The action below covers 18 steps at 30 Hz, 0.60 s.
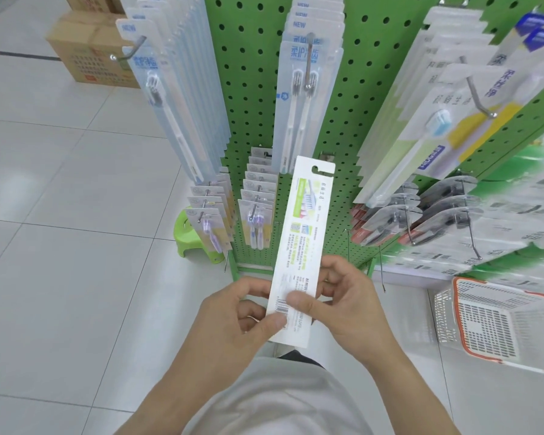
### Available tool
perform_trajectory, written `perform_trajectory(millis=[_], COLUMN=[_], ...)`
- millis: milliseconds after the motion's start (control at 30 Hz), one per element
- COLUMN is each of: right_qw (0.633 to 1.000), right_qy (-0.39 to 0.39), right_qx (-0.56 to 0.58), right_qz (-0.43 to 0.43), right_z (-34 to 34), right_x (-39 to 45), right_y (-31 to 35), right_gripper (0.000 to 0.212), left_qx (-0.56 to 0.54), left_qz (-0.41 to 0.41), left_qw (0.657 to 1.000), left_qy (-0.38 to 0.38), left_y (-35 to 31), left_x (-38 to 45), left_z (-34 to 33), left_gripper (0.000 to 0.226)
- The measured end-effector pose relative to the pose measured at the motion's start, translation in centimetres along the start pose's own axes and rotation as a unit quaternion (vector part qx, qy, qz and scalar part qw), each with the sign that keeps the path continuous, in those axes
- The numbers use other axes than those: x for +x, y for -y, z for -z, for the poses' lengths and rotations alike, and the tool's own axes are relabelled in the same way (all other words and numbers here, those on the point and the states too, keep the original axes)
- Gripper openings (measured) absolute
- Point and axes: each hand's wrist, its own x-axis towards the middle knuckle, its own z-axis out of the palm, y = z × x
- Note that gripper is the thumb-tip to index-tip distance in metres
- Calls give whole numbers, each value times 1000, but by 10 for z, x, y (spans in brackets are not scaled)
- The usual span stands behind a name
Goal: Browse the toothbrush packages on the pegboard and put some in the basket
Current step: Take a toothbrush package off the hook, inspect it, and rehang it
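A long white toothbrush package [305, 227] stands upright in front of me, its printed back with a barcode facing me. My left hand [242, 312] pinches its lower left edge, thumb on the barcode. Its lower right edge is held by my right hand [343, 302], thumb laid across the card. Behind it stands the green pegboard [258, 98] with rows of hanging toothbrush packages [305, 89]. The white basket [496, 321] with an orange rim sits on the floor at the right, nothing showing inside it.
Metal hooks [481, 92] jut out from the pegboard toward me. A green plastic stool [192, 237] stands at the board's foot on the left. Cardboard boxes [88, 48] are stacked far left on the white tiled floor [60, 246].
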Motion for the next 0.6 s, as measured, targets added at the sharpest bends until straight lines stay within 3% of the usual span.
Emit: perform_trajectory(millis=[167,300,500,600], right_qw=[999,1000,998,996], right_qy=[-27,-2,57,87], right_qx=[34,12,7,-19], right_qz=[-9,-16,-29,-24], right_z=[-4,-5,-4,-4], right_x=[0,0,-3,-5], right_y=[3,7,12,11], right_gripper=[24,25,25,30], left_qx=[30,56,51,63], left_qz=[12,-37,-41,-64], left_qw=[999,998,997,995], left_qy=[18,-3,-36,-36], left_y=[2,0,-3,-9], left_x=[-1,2,12,14], left_z=[-2,-3,0,0], left_gripper=[29,56,48,65])
